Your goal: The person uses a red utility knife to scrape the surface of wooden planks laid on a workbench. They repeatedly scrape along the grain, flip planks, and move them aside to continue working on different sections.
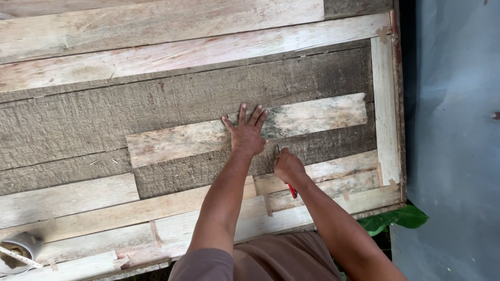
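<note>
Right hand (288, 165) fingers clamped on red-handled tool (291, 189); left hand (246, 134) splayed flat on pale rough plank (312, 117).

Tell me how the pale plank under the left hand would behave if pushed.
The plank lies flat on rough boards, so it would probably drag, not slide freely. It looks stiff, unlikely to flex. The left hand presses it flat, likely pinning it; the right hand grips a red-handled tool.

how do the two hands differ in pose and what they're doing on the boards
The left hand lies flat with fingers spread, pressing a pale weathered wooden plank; the right hand is curled in a fist around a slim red-handled tool. The left holds nothing. Both rest on the rough plank surface.
</note>
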